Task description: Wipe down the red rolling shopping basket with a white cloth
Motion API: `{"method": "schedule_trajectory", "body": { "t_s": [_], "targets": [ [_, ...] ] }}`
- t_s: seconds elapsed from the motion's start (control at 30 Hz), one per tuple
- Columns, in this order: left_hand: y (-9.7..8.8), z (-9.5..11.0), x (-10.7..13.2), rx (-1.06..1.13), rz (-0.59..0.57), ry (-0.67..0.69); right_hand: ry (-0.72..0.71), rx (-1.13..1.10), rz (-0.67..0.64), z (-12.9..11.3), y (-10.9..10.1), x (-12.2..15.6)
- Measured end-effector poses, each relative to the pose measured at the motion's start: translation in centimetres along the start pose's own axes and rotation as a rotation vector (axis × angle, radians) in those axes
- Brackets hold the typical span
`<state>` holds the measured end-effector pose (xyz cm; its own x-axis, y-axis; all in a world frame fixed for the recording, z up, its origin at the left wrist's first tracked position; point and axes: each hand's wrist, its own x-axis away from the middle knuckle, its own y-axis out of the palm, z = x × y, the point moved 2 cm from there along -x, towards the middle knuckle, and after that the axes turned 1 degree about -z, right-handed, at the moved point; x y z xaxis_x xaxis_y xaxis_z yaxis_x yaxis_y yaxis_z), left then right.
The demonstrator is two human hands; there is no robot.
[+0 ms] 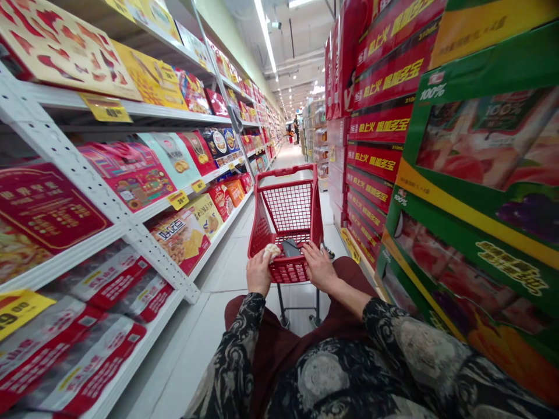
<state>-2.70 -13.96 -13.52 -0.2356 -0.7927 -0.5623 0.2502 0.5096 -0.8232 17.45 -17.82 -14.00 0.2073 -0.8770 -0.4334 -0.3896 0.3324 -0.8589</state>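
A red plastic shopping cart [286,171] stands in front of my knees in the aisle, its mesh basket facing me. At the basket's near left corner, my left hand [258,272] is closed on a crumpled whitish cloth [271,250] against the rim. My right hand [319,266] grips the near right corner of the rim, fingers bent over the edge. Between my hands, a dark flat object [290,248] lies in the basket; its kind cannot be made out.
On the left, white metal shelves [151,256] hold boxed and bagged snacks with yellow price tags [178,199]. Stacked red drink cartons [375,157] and green juice boxes [476,192] rise close on my right. Pale floor tiles [227,273] run ahead toward a distant person [296,131].
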Motion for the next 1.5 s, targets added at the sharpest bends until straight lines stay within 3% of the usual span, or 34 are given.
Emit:
{"method": "schedule_trajectory", "body": {
  "t_s": [0.07, 0.13, 0.3, 0.47, 0.53, 0.63, 0.77, 0.83, 0.93, 1.07, 1.17, 1.27, 1.43, 1.5],
  "targets": [
    [-0.2, -1.2, 0.2, -0.038, 0.005, -0.075, 0.006, -0.011, 0.005, 0.0, 0.0, 0.0],
    [-0.1, -0.7, 0.3, -0.026, 0.002, -0.076, 0.014, -0.021, 0.007, 0.0, 0.1, 0.1],
    [-0.2, 4.9, 0.0, 0.091, -0.016, 0.095, 0.01, -0.027, 0.008, 0.0, 0.1, 0.1],
    [-0.7, 8.1, -0.3, 0.056, -0.069, 0.08, 0.005, -0.024, 0.013, -0.1, 0.0, 0.0],
    [-0.3, 8.0, -0.4, 0.068, -0.051, 0.115, 0.011, -0.023, 0.015, -0.1, 0.0, 0.0],
    [0.5, 6.0, -1.2, 0.149, -0.017, 0.121, 0.007, -0.028, 0.015, -0.1, -0.1, 0.0],
    [0.1, 2.2, -2.9, 0.212, 0.109, -0.06, 0.005, -0.038, 0.014, -0.1, -0.1, 0.0],
    [-0.2, 1.5, -2.9, 0.192, 0.099, -0.123, 0.011, -0.042, 0.023, -0.1, -0.1, 0.0],
    [0.2, 3.2, -1.4, 0.111, -0.029, -0.073, 0.012, -0.046, 0.036, -0.1, 0.0, 0.0],
    [1.2, 7.8, 0.5, 0.115, -0.081, 0.054, 0.017, -0.07, 0.055, 0.1, 0.3, 0.0],
    [1.3, 10.0, 0.5, 0.136, -0.095, 0.112, 0.046, -0.108, 0.088, 0.2, 0.5, 0.0],
    [0.8, 9.7, 0.0, 0.125, -0.108, 0.152, 0.07, -0.129, 0.138, 0.4, 0.4, -0.1],
    [0.4, 6.0, -0.5, 0.067, -0.08, 0.064, 0.086, -0.135, 0.218, 0.7, -0.2, -0.2],
    [0.8, 5.9, -0.5, 0.087, -0.04, 0.09, 0.103, -0.142, 0.225, 0.9, 0.0, -0.2]
  ]
}}
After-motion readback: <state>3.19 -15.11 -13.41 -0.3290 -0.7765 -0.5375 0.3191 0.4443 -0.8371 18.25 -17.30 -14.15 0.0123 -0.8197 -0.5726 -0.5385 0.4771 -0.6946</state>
